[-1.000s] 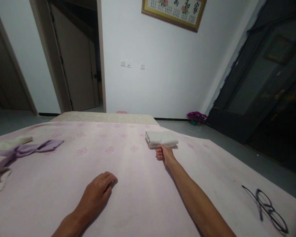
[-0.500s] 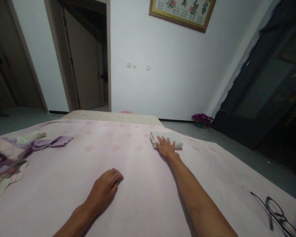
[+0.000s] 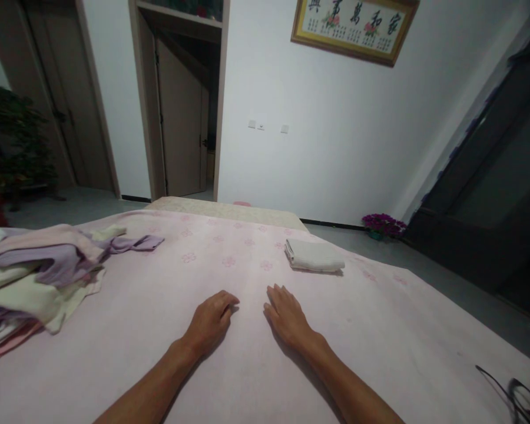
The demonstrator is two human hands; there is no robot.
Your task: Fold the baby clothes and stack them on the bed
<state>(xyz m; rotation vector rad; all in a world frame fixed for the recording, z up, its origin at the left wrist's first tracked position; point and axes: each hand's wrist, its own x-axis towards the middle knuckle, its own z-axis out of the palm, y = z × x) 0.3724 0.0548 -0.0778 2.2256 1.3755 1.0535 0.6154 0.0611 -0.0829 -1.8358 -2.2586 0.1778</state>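
Note:
My right hand (image 3: 287,315) lies flat on the pink flowered bedsheet (image 3: 247,377), fingers stretched out, holding nothing. Beyond it is a folded white cloth (image 3: 315,256), a neat flat bundle that neither hand touches. My left hand (image 3: 212,321) rests on the sheet a short way to the left, fingers loosely bent and the thumb a little apart, with nothing visible in it. A heap of loose clothes (image 3: 39,271) in white, pink and purple lies at the far left, away from both hands.
Dark-framed glasses (image 3: 523,400) lie at the lower right, partly cut off. Past the sheet's far edge a beige surface (image 3: 229,211) shows. Purple flowers (image 3: 382,225) stand on the floor by the wall, and a leafy plant (image 3: 20,141) is at the left.
My right hand has left the folded white cloth and come back toward me, beside my left hand. The view has turned left, showing more of the clothes heap.

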